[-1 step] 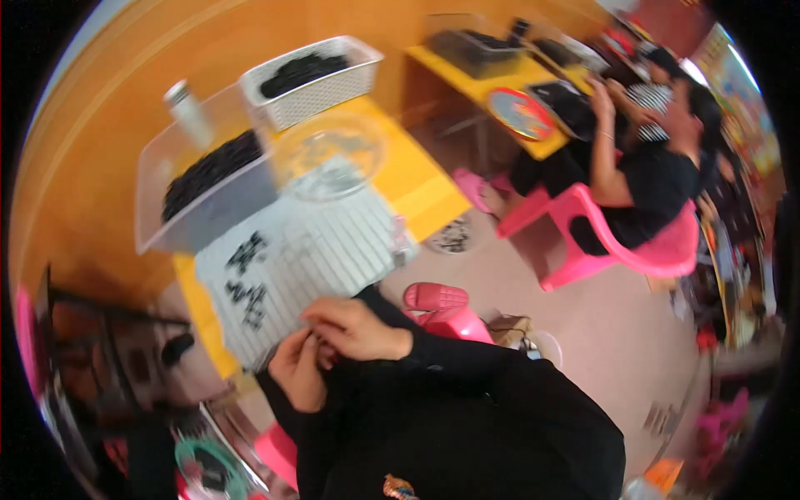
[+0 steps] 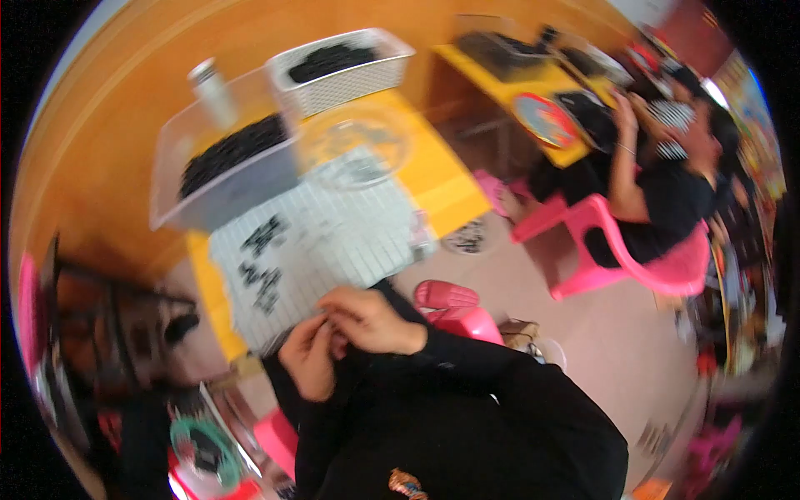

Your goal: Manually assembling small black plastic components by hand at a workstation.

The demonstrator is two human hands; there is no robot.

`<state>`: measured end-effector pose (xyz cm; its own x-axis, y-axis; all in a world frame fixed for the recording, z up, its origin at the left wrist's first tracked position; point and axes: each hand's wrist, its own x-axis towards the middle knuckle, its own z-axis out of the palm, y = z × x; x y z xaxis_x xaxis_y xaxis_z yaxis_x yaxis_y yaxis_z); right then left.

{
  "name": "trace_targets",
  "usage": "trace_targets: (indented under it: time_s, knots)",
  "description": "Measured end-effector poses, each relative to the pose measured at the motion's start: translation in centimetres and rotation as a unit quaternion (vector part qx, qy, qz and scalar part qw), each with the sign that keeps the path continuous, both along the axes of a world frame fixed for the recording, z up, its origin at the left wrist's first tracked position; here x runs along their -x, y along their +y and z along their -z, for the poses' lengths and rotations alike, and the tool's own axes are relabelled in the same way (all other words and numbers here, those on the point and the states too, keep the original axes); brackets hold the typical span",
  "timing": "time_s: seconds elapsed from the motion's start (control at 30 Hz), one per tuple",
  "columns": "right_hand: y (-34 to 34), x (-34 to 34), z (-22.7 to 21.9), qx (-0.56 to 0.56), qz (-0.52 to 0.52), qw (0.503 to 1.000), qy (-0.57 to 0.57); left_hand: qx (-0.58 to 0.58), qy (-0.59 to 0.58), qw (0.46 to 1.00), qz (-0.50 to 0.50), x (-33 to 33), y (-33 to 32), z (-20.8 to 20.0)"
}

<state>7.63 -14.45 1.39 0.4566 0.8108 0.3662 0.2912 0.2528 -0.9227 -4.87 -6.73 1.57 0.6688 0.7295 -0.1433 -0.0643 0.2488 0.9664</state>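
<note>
Yellow tabletop (image 2: 454, 197), striped cloth (image 2: 354, 242) on it. Clock from cloth's middle: clear bin (image 2: 254, 193) between 10 and 11, white basket (image 2: 358, 90) at 12. Left hand (image 2: 308, 360), right hand (image 2: 372, 322) at 6 — fingertips together, can't tell whether clamped on anything. Loose black pieces (image 2: 265, 236) on cloth, 9.

The person wears a black, long-sleeved cloth top (image 2: 500, 442). Its plain black right sleeve (image 2: 475, 354) reaches the wrist; the black left sleeve (image 2: 310, 429) matches it. A tiny white fleck (image 2: 495, 398) marks the cloth, and a small orange-and-blue multicoloured decoration (image 2: 406, 482), too blurred to identify, shows low on the front.
</note>
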Motion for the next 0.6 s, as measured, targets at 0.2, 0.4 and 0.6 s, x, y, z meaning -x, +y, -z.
trace_targets:
  time_s: [0.2,0.4,0.6]
  knots:
    - [-0.4,0.6,-1.3,-0.002,0.008,1.000,0.007,0.036,-0.078,0.996,0.004,-0.4,-0.8,0.8]
    - [0.4,0.1,0.1,0.044,-0.019,0.998,0.044,0.062,-0.113,0.992,-0.015,0.0,0.4,1.3]
    - [4.0,-4.0,-1.2,0.197,-0.003,0.976,-0.094,0.131,-0.140,0.976,-0.099,1.8,4.5,1.4]
